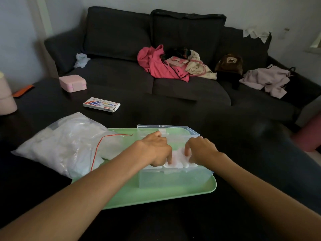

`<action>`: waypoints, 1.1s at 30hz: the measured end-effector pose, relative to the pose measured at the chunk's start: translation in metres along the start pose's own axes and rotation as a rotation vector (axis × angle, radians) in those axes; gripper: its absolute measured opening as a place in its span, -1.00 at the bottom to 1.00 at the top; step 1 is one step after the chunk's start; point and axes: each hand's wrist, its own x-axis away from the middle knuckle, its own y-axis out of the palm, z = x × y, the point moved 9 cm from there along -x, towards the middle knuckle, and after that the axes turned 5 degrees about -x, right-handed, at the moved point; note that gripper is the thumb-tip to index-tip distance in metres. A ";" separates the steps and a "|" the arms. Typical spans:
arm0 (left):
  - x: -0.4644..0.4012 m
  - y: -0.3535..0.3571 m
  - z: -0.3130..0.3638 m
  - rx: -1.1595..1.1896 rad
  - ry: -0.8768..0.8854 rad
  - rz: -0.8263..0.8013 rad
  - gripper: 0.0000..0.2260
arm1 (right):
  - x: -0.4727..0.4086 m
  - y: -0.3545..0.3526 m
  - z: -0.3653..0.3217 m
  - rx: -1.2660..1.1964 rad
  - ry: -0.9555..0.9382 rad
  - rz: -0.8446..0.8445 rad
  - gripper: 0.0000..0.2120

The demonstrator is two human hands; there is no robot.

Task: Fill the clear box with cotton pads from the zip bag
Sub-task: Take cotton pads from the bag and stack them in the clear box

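Note:
The clear box (173, 179) stands open on a green tray (156, 197), its lid (166, 127) tipped back behind it. White cotton pads (178, 160) lie piled inside the box. My left hand (156, 150) and my right hand (199, 150) both reach into the box, fingers pointing down and pressing on the pads from either side. The zip bag (69, 145), clear with a red seal line, lies to the left, partly on the tray, its mouth toward the box and still full of white pads.
A dark table carries the tray, a flat printed carton (101, 104) and a pink case (72, 83) further back. Behind is a dark sofa (173, 87) with heaped clothes (165, 65) and a brown plush toy (229, 64). A pink object (7, 100) stands at the left edge.

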 end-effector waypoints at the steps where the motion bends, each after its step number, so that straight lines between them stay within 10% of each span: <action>1: 0.000 0.000 0.000 -0.006 0.000 -0.004 -0.56 | 0.000 0.000 -0.005 0.100 -0.053 0.000 -0.79; 8: 0.001 -0.001 -0.001 0.014 -0.003 -0.015 -0.57 | -0.002 -0.008 -0.021 0.179 -0.381 -0.093 -0.74; 20: 0.004 -0.004 0.003 0.055 -0.015 -0.007 -0.49 | -0.010 0.014 -0.013 0.102 -0.354 -0.207 -0.60; 24: 0.038 -0.034 -0.017 0.343 -0.079 0.219 -0.58 | -0.003 -0.019 -0.001 -0.058 -0.270 -0.145 -0.67; 29: 0.167 -0.042 -0.091 0.584 -0.535 0.802 -0.79 | 0.031 -0.069 -0.042 -0.409 -0.343 0.098 -0.82; 33: 0.214 0.005 -0.124 0.569 -0.953 0.608 -0.70 | 0.058 -0.071 -0.104 -0.531 -0.428 0.193 -0.83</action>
